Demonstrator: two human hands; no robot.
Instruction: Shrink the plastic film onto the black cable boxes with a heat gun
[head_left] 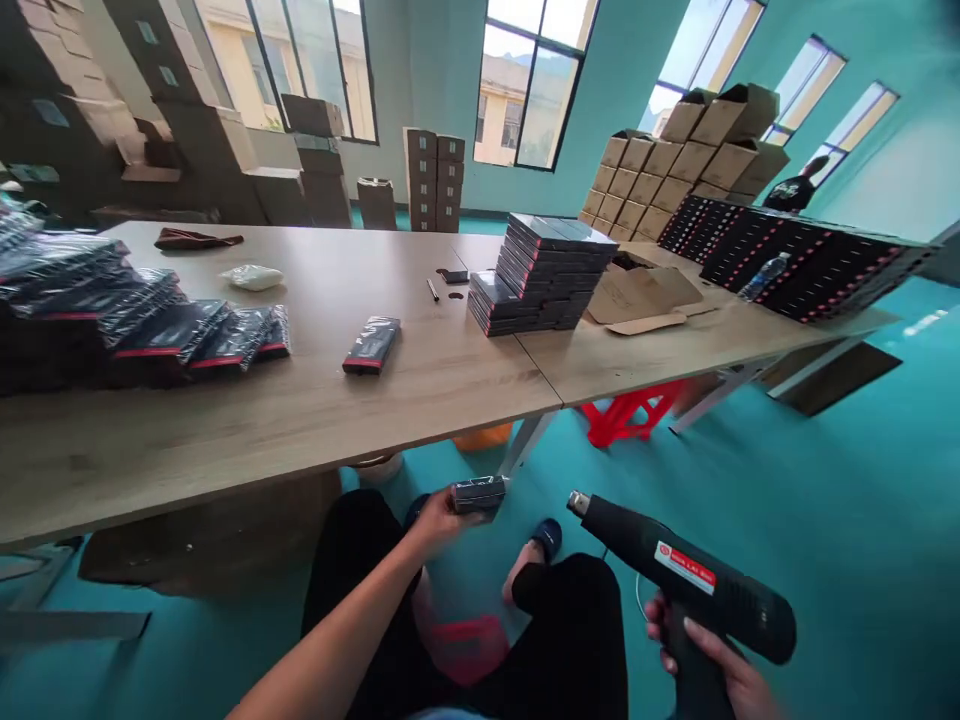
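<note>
My left hand (439,525) is closed on one end of a small dark box in clear film (480,492), held above my knees below the table's front edge. My right hand (709,650) wraps the handle of a black heat gun (675,560) with a red and white label. Its metal nozzle points left toward the box, with a gap between them. On the table (450,390) ahead lies a single film-wrapped box (373,345). To the left are piled loosely wrapped boxes (176,330), and a neat stack of dark boxes (544,270) stands further right.
A flattened carton (645,295), a white pouch (253,277) and a brown cloth (196,239) lie on the table. Long rows of dark boxes (802,255) and a bottle (765,275) are at right. A red stool (630,412) stands underneath. Another person (795,190) is far right.
</note>
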